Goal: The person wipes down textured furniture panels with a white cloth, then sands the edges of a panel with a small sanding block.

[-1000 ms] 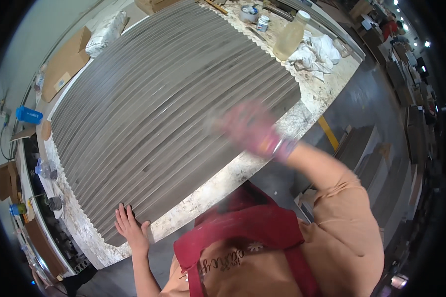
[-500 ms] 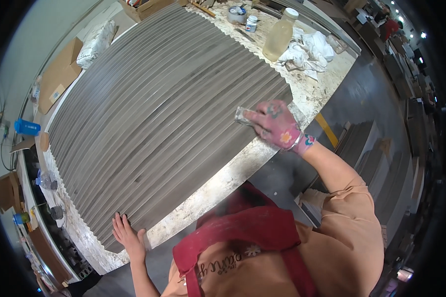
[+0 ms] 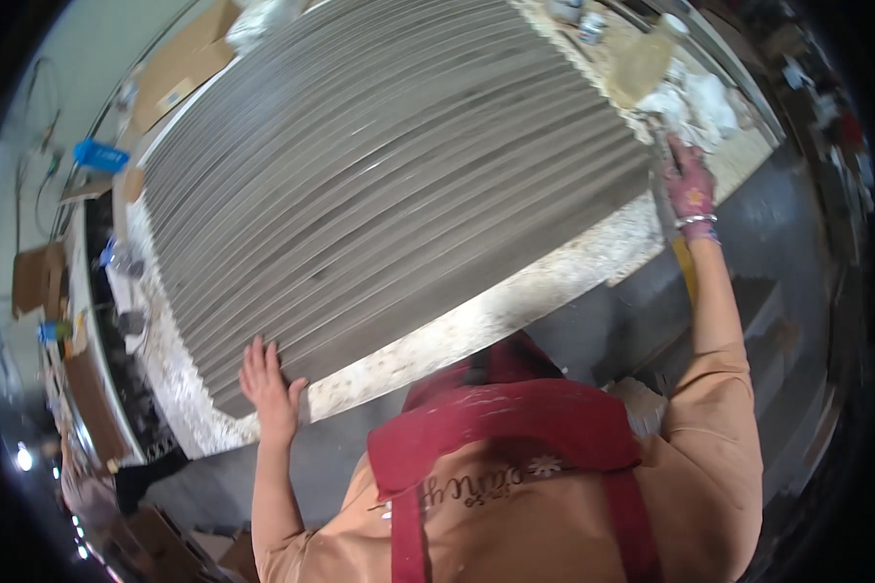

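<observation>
Right hand (image 3: 688,187) has travelled from the middle of the near edge half a second ago out to the far right corner of the slab stack (image 3: 379,185); left hand (image 3: 267,384) has stayed on the near left corner, and the view has tipped slightly so the stack fills more of the frame. Stack: many thin grey sheets, edges stepped like ribs, lying flat on a speckled pale table (image 3: 515,301). Long axis of the ribs runs from lower left to upper right, so the two hands sit at opposite ends of the near edge, arms spread wide. Left hand: bare, fingers splayed and flat, palm pressing on the stack's corner where it meets the table, gripping nothing. Right hand: in a pink patterned glove, fingers curled around something small at the stack's corner; looks like a scraper or rag, but I cannot tell which, nor how tightly it is held. Right arm is near full stretch; left is bent and closer to the body. Beyond the right hand: crumpled white cloths (image 3: 695,97) and a translucent bottle (image 3: 642,60), just beside the stack's far right end. Cardboard boxes (image 3: 180,63) lie past the far left edge. Fisheye rim bends the table edge; clutter at far left is too small to read. Apron and torso hide the floor directly below.
</observation>
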{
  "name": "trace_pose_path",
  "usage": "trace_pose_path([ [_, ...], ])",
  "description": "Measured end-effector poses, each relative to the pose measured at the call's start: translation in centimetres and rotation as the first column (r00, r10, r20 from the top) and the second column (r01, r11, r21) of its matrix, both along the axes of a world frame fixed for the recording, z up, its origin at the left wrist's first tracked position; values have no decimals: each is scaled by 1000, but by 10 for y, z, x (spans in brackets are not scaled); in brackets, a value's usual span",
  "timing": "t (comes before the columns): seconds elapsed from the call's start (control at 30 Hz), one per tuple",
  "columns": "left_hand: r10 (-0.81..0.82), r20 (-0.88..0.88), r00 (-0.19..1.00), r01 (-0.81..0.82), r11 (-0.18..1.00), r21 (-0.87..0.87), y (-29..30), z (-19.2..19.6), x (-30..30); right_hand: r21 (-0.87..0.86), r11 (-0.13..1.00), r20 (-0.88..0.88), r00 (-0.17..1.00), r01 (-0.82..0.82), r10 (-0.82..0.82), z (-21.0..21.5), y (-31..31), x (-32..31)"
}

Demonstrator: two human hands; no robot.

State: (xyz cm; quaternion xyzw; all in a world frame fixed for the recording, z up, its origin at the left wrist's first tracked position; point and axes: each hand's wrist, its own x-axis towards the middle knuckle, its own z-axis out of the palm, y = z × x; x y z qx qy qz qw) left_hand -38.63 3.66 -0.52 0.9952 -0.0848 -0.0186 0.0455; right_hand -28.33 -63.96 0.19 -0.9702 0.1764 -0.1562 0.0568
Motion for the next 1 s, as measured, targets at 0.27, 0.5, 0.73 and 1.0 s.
trace_pose_path([
  [0.27,38,2,999,-38,999,-17,2,-4,-4,85,396,40,400,-914,916,-23,368,-42],
  [0.5,75,4,997,-75,997,-6,18,20,-1,-107,873,-17,878,-477,478,10,216,14],
  [0.73,166,46,985,-164,986,-40,56,6,-1,336,272,-63,266,-902,962,8,459,-35],
  [1.0,144,43,989,-138,983,-123,57,2,2,-52,526,25,525,-849,851,36,447,58],
])
